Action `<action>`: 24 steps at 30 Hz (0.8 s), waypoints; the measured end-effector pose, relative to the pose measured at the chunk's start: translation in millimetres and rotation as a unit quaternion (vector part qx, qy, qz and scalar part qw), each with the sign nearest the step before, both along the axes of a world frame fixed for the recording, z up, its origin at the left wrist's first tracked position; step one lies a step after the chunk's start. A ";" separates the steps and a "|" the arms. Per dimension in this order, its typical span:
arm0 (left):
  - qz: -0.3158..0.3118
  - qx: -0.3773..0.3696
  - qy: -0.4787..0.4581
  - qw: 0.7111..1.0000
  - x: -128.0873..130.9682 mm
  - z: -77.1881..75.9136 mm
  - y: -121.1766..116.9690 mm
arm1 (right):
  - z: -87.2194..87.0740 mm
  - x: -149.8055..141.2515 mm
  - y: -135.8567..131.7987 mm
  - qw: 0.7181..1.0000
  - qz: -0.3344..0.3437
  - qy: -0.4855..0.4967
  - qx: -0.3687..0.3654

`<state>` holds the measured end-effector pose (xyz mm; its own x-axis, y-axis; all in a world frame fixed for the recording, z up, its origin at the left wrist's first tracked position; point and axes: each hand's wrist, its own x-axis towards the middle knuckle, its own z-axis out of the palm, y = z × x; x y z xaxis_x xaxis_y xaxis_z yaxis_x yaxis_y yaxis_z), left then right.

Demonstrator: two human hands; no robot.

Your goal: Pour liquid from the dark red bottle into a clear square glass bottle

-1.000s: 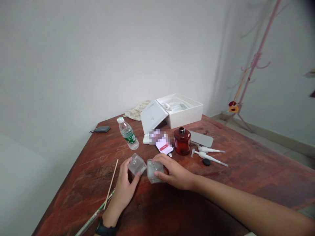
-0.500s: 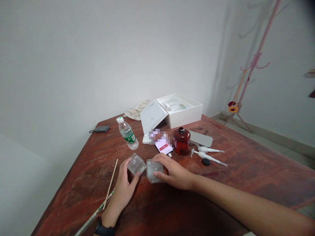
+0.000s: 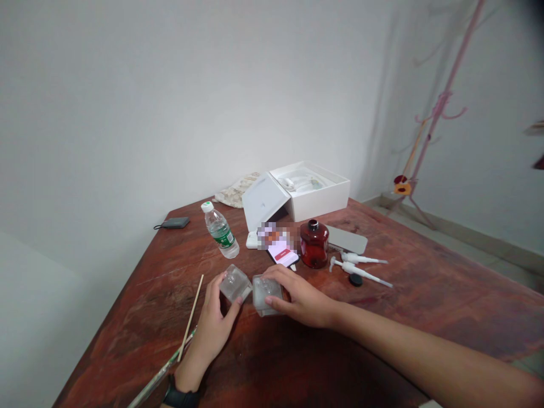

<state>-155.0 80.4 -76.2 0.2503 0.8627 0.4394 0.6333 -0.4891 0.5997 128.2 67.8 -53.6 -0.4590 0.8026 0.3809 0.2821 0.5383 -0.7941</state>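
The left hand (image 3: pixel 210 331) had its fingers curled around the left clear box (image 3: pixel 235 281); the right hand (image 3: pixel 306 299) grasped the right clear box (image 3: pixel 261 293), fingers over its far side and thumb near its top. Both sat mid-counter (image 3: pixel 272 368), well in from the left edge, their corners almost meeting; contact could not be told. They looked stiff, probably slick, and, if glass, heavyish and breakable; opposite side walls seemed the surest hold. Toward the left edge lay a stick (image 3: pixel 191 317), with a bottle (image 3: pixel 223 237) beyond; an amber jar (image 3: pixel 315 249) stood right of them, a white box (image 3: pixel 322 199) by the far edge.
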 end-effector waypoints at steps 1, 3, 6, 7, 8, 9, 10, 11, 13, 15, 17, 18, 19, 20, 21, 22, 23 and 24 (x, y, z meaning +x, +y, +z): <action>-0.001 0.000 0.000 1.000 -0.1 0.3 0.1 | 0.2 0.1 0.0 1.000 0.000 -0.001 0.000; -0.001 -0.001 -0.002 1.000 0.0 0.6 0.2 | 0.9 0.1 -0.1 1.000 0.001 -0.002 -0.001; 0.001 -0.002 -0.005 1.000 0.9 -0.7 -0.3 | 1.5 0.0 -0.1 1.000 0.002 -0.003 -0.005; 0.003 -0.002 -0.006 1.000 1.2 -1.4 -0.7 | 1.5 -0.1 0.0 1.000 0.001 -0.003 -0.006; 0.005 0.000 -0.008 1.000 1.4 -2.2 -1.1 | 1.4 -0.2 0.1 1.000 0.000 -0.003 -0.007; 0.009 0.002 -0.011 1.000 1.5 -2.6 -1.5 | 1.2 -0.2 0.2 1.000 0.000 -0.002 -0.007; 0.013 0.005 -0.015 1.000 1.9 -2.5 -2.1 | 0.9 -0.2 0.2 1.000 -0.001 -0.002 -0.007; 0.019 0.008 -0.020 1.000 2.5 -1.4 -2.9 | 0.6 -0.2 0.2 1.000 -0.001 -0.001 -0.006; 0.031 0.019 -0.033 0.999 6.2 5.1 -5.6 | 0.3 0.1 0.0 1.000 -0.003 0.000 -0.002; 0.044 0.045 -0.055 0.997 14.5 18.6 -10.8 | 0.2 0.5 -0.4 1.000 -0.007 0.002 0.001; 0.055 0.107 -0.100 0.988 28.0 38.5 -18.5 | 0.1 0.7 -0.7 1.000 -0.009 0.006 0.003; 0.052 0.133 -0.115 0.983 36.4 50.1 -22.6 | -0.1 0.6 -0.7 1.000 -0.009 0.009 0.003; 0.039 0.158 -0.119 0.979 45.6 61.9 -26.3 | -0.6 0.4 -0.6 1.000 -0.008 0.012 0.004; 0.017 0.175 -0.114 0.978 55.5 73.5 -29.0 | -1.4 0.1 -0.4 1.000 -0.008 0.019 0.003; -0.011 0.175 -0.103 0.979 66.0 84.2 -30.2 | -2.4 -0.5 0.0 1.000 -0.010 0.027 0.003; -0.039 0.152 -0.088 0.984 77.1 93.6 -29.4 | -3.7 -1.2 0.5 0.999 -0.011 0.036 0.002; -0.069 0.124 -0.063 0.988 88.8 101.2 -26.5 | -5.1 -2.0 1.1 0.999 -0.013 0.045 0.000; -0.098 0.097 -0.047 0.989 101.1 106.8 -21.4 | -6.6 -2.9 1.6 0.998 -0.014 0.053 -0.002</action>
